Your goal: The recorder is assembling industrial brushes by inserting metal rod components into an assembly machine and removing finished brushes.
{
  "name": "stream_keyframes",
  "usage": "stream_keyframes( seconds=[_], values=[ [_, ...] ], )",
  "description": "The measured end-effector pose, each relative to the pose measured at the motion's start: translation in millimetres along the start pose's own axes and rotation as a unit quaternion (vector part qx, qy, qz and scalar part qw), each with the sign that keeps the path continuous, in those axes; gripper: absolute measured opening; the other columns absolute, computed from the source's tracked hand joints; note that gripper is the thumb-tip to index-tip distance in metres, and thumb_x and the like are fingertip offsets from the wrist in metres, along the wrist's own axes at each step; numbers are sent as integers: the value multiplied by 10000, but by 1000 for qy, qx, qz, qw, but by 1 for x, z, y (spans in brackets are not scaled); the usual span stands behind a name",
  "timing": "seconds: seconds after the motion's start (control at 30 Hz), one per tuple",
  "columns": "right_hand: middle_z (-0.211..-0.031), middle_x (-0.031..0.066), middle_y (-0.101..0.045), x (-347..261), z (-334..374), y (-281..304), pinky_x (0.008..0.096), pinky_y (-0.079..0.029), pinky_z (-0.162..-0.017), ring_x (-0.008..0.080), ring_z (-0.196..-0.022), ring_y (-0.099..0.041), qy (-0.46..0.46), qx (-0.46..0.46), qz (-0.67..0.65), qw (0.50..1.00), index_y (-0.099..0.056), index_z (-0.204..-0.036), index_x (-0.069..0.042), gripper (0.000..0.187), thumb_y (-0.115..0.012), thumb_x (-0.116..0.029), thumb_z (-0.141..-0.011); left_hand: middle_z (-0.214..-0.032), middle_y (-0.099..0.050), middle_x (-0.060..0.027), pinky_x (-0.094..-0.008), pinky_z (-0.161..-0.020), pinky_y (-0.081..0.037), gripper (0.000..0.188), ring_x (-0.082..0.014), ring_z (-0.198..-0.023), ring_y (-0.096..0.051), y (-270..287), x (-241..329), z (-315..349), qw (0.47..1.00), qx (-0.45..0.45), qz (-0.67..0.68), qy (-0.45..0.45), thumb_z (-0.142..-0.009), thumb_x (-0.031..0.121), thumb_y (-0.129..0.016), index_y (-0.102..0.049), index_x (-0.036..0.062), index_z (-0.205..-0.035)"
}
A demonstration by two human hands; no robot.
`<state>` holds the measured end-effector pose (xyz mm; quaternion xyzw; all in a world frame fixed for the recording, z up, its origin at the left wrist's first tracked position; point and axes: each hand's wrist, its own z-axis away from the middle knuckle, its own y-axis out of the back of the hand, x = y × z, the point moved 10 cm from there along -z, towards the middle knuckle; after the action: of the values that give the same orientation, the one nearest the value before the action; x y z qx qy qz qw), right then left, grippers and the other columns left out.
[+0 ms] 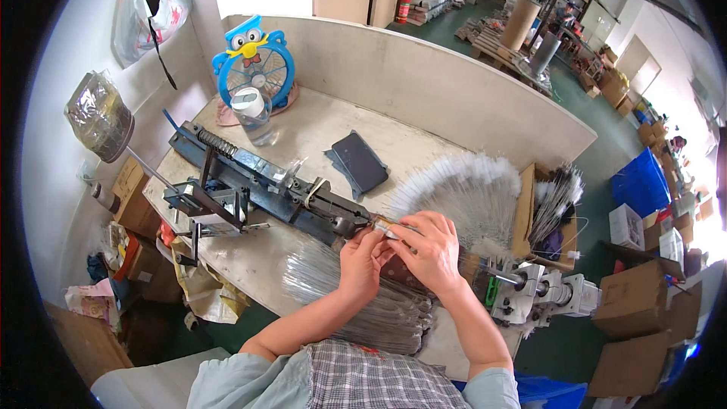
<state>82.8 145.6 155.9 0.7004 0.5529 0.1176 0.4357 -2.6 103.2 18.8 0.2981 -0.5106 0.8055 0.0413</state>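
My left hand (pixel 359 263) and my right hand (pixel 429 251) meet at the nose end of a long dark metal bench device (pixel 288 189). Between the fingertips of my right hand is a small white piece (pixel 385 229), too small to name. The fingers of my left hand are pinched together right beside it, and what they hold is hidden. A pile of thin clear-grey strands (pixel 386 314) lies under and in front of my forearms. Beyond my right hand fans a larger bundle of whitish strands (pixel 458 193).
A dark phone (pixel 360 163) lies on a cloth behind the device. A blue fan (pixel 257 68) and a water bottle (pixel 256 117) stand at the back left. To the right are a cardboard box (pixel 522 220) of strands and a motor-like machine (pixel 541 291). A low partition (pixel 424 60) edges the bench.
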Motion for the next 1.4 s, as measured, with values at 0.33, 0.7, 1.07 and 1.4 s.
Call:
stream_keyframes(
  seconds=[0.33,0.7,1.07,1.4],
  values=[
    [-907,-9,-630,6,6,-2,364,-421,-775,209,-921,-569,-1,3,5,1000,-686,-897,-133,236,-737,-174,-670,-948,-633,-48,-282,-764,-503,137,-123,-825,-621,-3,2,-1,999,2,-40,-12,-880,64,-558,-581,31,-1011],
    [-919,9,-639,2,7,-5,361,-434,-760,224,-900,-576,-14,27,-10,999,-692,-879,-106,235,-743,-166,-658,-946,-625,-38,-278,-725,-497,107,-124,-813,-614,3,0,-2,1000,15,-20,-4,-891,71,-540,-579,48,-988],
    [-916,7,-638,2,6,-7,347,-437,-745,215,-870,-586,-19,30,-10,999,-693,-886,-105,241,-741,-146,-654,-956,-622,-38,-273,-746,-492,129,-128,-840,-618,-2,3,1,1000,6,-9,-13,-887,62,-537,-563,47,-1012],
    [-869,4,-650,2,4,3,339,-429,-741,201,-836,-593,-30,29,22,999,-692,-898,-100,274,-757,-207,-654,-927,-606,-31,-304,-765,-487,91,-141,-847,-604,-1,5,0,999,9,-47,-10,-893,118,-534,-547,71,-970]
  ],
)
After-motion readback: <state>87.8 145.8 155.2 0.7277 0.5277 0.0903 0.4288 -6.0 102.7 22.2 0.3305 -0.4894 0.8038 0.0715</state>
